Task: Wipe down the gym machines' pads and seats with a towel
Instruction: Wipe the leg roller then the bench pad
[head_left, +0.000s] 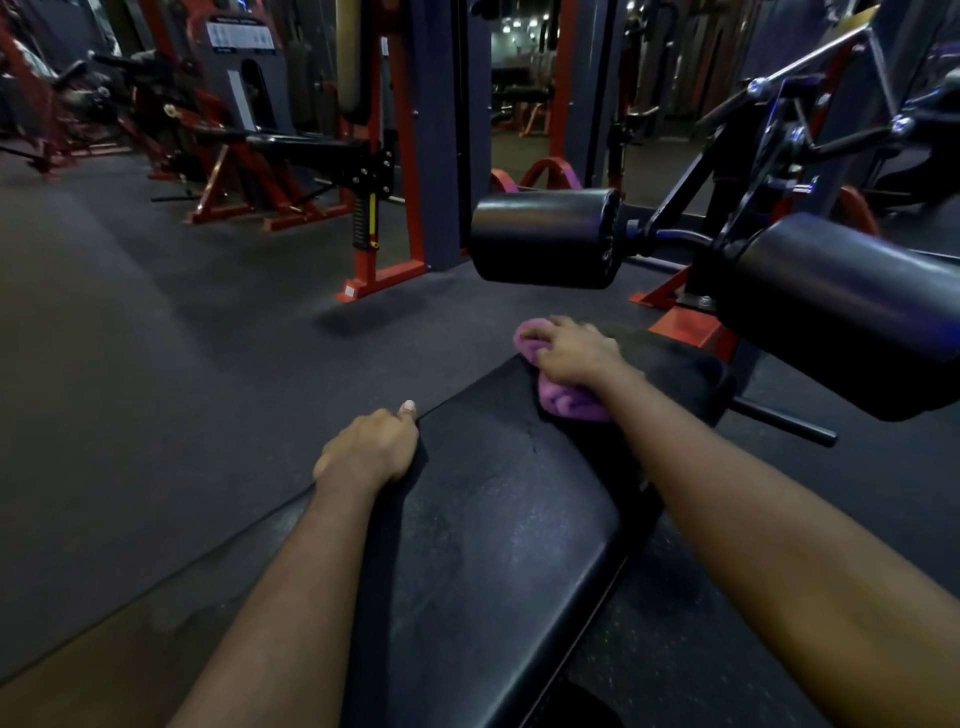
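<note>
A long black padded bench (498, 519) runs from the bottom of the view up toward the middle. My left hand (371, 449) grips the bench's left edge, thumb on top and fingers curled over the side. My right hand (574, 351) holds a bunched purple towel (566, 402) against the pad at the bench's far end. Part of the towel is hidden under that hand. Two black roller pads, one (543, 236) in the middle and one (841, 317) at the right, hang on the machine's arm just beyond the bench.
Dark rubber floor (156, 338) spreads to the left. A red and grey machine frame (387, 208) stands behind the bench. More red machines (234, 156) line the back left. A black bar (784, 423) sticks out low at the bench's right.
</note>
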